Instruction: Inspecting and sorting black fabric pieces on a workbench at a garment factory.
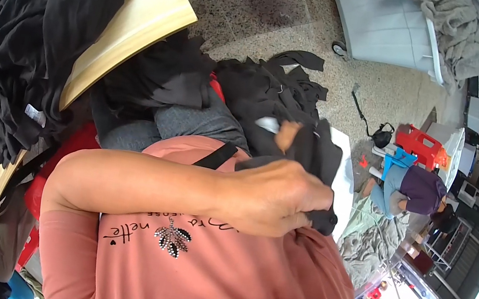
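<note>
My left forearm crosses in front of my chest from left to right. My left hand [282, 198] is closed in a fist, gripping a black garment [328, 155]. A dark end with a small rounded tip sticks out below the fist; its kind is unclear. Just beyond the fist, a smeared patch of skin [286, 136] shows among the dark cloth, perhaps my right hand, its fingers not readable. A blurred white patch [268, 124] lies beside it. More black garments [262, 87] are heaped beyond my lap.
A wooden table [141, 19] bearing piled black clothes [53, 11] stands at left. A grey wheeled cart [386, 31] with grey cloth is at far right. Another person [420, 189] sits at right by a red plastic chair [421, 145] and cloth heaps [371, 251]. A black strap [363, 110] lies on the floor.
</note>
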The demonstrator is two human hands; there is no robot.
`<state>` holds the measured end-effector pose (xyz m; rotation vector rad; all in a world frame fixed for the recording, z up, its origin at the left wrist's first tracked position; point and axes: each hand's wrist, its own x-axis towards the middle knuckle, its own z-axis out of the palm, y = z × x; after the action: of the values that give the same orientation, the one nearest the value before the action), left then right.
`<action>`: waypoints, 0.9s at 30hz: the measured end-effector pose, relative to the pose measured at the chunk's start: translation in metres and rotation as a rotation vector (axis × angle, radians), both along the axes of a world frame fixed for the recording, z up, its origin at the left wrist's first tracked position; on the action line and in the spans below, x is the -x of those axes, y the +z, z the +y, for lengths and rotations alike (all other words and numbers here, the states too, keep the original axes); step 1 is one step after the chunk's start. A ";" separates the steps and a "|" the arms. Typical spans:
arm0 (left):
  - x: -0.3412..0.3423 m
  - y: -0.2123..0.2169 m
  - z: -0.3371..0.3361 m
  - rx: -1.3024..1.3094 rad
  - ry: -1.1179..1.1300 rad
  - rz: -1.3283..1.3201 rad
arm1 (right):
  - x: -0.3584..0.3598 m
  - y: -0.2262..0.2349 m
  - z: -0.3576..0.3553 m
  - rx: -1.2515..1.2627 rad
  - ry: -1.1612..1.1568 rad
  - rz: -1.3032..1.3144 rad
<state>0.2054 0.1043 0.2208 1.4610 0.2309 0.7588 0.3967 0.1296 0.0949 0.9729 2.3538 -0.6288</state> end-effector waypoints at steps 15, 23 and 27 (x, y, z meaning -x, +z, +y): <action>0.036 -0.147 0.021 -0.459 0.575 0.736 | -0.041 -0.086 -0.080 0.618 -0.490 -0.192; 0.212 -0.205 -0.035 -0.155 0.854 1.469 | 0.119 -0.030 0.042 -0.159 -0.111 0.422; 0.210 -0.236 -0.048 -0.019 1.086 1.380 | 0.209 -0.066 0.035 -0.267 0.070 0.314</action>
<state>-0.0047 0.0566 -0.0153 1.6062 2.1750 0.4025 0.1881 0.1649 0.0290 0.9550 2.7925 -0.4754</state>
